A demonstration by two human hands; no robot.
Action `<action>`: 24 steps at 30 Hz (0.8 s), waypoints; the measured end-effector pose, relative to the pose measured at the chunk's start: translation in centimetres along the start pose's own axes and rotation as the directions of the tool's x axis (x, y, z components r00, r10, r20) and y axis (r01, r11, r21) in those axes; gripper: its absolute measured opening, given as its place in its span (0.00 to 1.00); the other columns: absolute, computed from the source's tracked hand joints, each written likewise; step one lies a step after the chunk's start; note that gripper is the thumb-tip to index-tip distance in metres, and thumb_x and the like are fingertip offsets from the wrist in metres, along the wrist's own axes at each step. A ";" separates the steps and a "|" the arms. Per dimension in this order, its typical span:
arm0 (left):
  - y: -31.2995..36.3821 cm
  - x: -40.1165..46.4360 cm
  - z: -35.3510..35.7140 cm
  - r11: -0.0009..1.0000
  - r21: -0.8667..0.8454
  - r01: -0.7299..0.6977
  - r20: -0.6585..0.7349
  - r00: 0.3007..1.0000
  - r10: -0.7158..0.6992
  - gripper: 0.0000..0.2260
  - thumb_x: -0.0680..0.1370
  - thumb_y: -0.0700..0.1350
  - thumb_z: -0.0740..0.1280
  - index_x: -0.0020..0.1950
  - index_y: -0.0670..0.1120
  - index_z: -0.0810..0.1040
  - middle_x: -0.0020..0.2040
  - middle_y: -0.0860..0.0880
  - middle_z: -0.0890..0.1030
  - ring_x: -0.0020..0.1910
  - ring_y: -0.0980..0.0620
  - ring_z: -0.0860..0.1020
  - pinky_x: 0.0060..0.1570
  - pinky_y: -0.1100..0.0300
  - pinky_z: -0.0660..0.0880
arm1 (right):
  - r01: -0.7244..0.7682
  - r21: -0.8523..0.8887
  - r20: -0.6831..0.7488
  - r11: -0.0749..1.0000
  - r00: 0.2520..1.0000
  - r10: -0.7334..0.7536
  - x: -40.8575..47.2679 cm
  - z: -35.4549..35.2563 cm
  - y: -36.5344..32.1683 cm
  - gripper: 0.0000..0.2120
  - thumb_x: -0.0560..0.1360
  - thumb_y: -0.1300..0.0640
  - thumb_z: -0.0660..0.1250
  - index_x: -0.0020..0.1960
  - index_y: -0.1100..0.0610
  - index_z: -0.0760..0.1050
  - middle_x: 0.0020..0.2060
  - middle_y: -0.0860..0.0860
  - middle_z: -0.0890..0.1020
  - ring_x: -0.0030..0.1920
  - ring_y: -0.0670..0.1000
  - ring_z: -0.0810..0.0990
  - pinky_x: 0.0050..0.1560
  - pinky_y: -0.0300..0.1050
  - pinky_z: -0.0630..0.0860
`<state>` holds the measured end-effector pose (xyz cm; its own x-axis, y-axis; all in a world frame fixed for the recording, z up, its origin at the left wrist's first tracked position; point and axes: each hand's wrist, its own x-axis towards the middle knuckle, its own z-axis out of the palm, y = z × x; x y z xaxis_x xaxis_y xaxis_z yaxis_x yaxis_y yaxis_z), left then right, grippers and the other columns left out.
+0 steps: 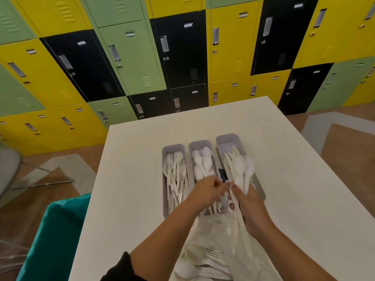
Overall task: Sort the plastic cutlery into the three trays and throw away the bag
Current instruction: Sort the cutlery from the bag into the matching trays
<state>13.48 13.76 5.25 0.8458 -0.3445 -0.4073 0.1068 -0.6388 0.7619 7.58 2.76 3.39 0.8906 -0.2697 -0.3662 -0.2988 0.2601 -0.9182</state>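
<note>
Three grey trays stand side by side on the white table (129,179). The left tray (172,148) holds forks, the middle tray (199,143) spoons, the right tray (225,138) knives. My right hand (252,211) is shut on a bunch of white spoons (242,169) whose bowls stick out over the right tray. My left hand (207,192) hovers over the near end of the middle tray, its fingertips pinching at that bunch. A clear plastic bag (205,258) with more cutlery lies on the table near me, under my forearms.
A teal-lined bin (54,236) stands at the table's left near corner. Yellow, green and black lockers (182,57) fill the wall behind the table. A small dark object (222,175) sits between the middle and right trays. A chair (8,169) shows at far left.
</note>
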 end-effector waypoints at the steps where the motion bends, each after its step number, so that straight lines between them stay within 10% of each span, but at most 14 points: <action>1: 0.1 -0.4 0.4 0.999 -0.031 0.016 0.119 0.993 -0.012 0.11 0.79 0.52 0.62 0.46 0.45 0.76 0.47 0.44 0.83 0.40 0.50 0.80 0.44 0.56 0.77 | 0.027 -0.010 -0.032 1.000 0.999 -0.028 0.3 -0.1 -0.1 0.08 0.79 0.59 0.60 0.52 0.54 0.77 0.42 0.57 0.83 0.41 0.56 0.82 0.42 0.52 0.79; 8: 0.1 0.0 3.8 0.994 -0.095 -0.059 -0.182 0.982 0.041 0.05 0.80 0.45 0.60 0.45 0.45 0.69 0.45 0.41 0.78 0.33 0.51 0.72 0.34 0.60 0.71 | 0.044 -0.099 -0.037 0.994 0.998 -0.048 1.5 -0.3 0.2 0.11 0.79 0.58 0.59 0.59 0.53 0.76 0.50 0.55 0.83 0.52 0.55 0.83 0.57 0.60 0.77; 15: 1.0 2.6 2.8 0.980 -0.190 -0.061 -0.385 0.923 -0.017 0.15 0.80 0.39 0.57 0.35 0.51 0.62 0.33 0.50 0.71 0.32 0.50 0.71 0.42 0.48 0.77 | 0.004 -0.036 -0.067 0.999 0.998 -0.007 0.6 -1.3 0.1 0.10 0.79 0.62 0.57 0.46 0.51 0.75 0.39 0.57 0.79 0.40 0.55 0.78 0.47 0.53 0.78; 19: 1.7 5.5 1.9 0.969 -0.243 -0.052 -0.419 0.906 -0.056 0.15 0.80 0.41 0.57 0.36 0.54 0.63 0.34 0.51 0.71 0.39 0.47 0.74 0.45 0.51 0.76 | -0.072 -0.011 0.001 0.997 0.997 0.072 0.7 -3.1 0.3 0.08 0.80 0.60 0.57 0.55 0.57 0.73 0.36 0.54 0.76 0.33 0.49 0.74 0.38 0.43 0.75; 24: 3.6 8.5 2.3 0.996 -0.062 -0.070 -0.382 0.923 0.041 0.09 0.80 0.44 0.61 0.58 0.41 0.72 0.50 0.45 0.76 0.51 0.46 0.75 0.46 0.61 0.68 | -0.069 -0.007 0.061 0.998 0.996 0.069 1.1 -4.8 -0.5 0.08 0.80 0.60 0.57 0.55 0.59 0.73 0.34 0.54 0.75 0.28 0.47 0.69 0.32 0.41 0.70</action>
<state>19.84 7.01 3.37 0.9849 -0.0816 -0.1529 0.0799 -0.5694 0.8182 7.06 -2.11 2.73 0.8870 -0.1938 -0.4191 -0.3620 0.2718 -0.8917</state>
